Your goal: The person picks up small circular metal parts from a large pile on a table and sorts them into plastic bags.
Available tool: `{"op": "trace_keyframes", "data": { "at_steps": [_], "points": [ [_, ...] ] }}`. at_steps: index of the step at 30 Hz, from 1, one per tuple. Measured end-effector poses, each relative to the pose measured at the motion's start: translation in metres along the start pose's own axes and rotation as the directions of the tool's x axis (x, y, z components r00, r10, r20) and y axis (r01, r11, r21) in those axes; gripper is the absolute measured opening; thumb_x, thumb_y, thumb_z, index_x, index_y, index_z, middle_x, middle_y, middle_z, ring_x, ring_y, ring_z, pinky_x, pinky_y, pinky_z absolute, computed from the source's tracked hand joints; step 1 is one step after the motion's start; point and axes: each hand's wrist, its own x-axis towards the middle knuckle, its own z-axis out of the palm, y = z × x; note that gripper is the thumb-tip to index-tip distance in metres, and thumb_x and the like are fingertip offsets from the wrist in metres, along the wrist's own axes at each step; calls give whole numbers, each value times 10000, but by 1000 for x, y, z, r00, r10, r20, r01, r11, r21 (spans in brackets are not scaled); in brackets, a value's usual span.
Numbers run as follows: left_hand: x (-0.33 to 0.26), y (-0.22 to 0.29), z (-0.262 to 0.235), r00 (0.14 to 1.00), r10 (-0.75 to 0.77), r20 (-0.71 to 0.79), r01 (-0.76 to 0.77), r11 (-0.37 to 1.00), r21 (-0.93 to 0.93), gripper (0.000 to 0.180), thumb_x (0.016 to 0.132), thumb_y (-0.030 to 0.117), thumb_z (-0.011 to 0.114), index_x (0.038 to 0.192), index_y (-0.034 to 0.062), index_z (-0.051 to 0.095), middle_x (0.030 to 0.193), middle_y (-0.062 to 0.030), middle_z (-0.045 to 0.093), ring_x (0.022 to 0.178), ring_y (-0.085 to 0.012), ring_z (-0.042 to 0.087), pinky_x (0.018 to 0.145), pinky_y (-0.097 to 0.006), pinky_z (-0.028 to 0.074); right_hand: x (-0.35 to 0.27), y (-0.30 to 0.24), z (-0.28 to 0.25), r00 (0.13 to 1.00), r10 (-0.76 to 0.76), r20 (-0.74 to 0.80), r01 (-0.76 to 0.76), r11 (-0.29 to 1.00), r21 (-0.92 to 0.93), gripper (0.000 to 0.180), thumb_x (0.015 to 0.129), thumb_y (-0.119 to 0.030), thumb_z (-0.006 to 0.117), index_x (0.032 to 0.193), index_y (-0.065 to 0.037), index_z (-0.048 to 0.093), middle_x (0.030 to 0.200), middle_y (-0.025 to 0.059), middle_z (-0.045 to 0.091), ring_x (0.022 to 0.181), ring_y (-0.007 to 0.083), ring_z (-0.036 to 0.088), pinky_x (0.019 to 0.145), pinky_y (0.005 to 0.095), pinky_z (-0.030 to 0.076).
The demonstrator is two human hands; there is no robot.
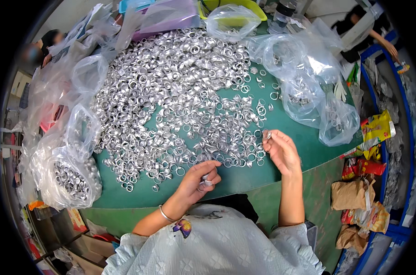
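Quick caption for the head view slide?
Left hand and right hand each hold metal rings beside a heap of rings.

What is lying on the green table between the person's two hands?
In the head view, the near edge of the silver ring pile lies between the left hand and right hand, on the green table.

Round green table [304, 137], big heap of small silver rings [180, 96] spread across its middle, clear plastic bags [308, 87] of rings right of the heap, fuller bags [72, 174] left of it, purple tray [169, 18] and yellow-green tray [244, 7] behind the heap
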Motion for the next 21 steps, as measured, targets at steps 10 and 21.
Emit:
{"op": "trace_keyframes", "data": {
  "at_steps": [10,21],
  "points": [
    [-7,4,-1,997,37,-64,-39,999,-35,167,929,121,479,1016,8,566,630,-2,397,621,-117,417,395,-186,251,23,13,36,922,340,187,-342,939,-19,98,903,-81,537,924,-1,587,993,203,630,774,214,637,673,332,536],
    [-28,24,-4,991,130,-38,-131,991,-25,171,931,118,477,1034,5,554,647,6,401,633,-105,430,423,-188,255,198,-66,180,962,-17,274,67,983,-173,109,888,-115,546,912,-8,539,888,129,636,721,187,606,672,316,524]
  ]
}}
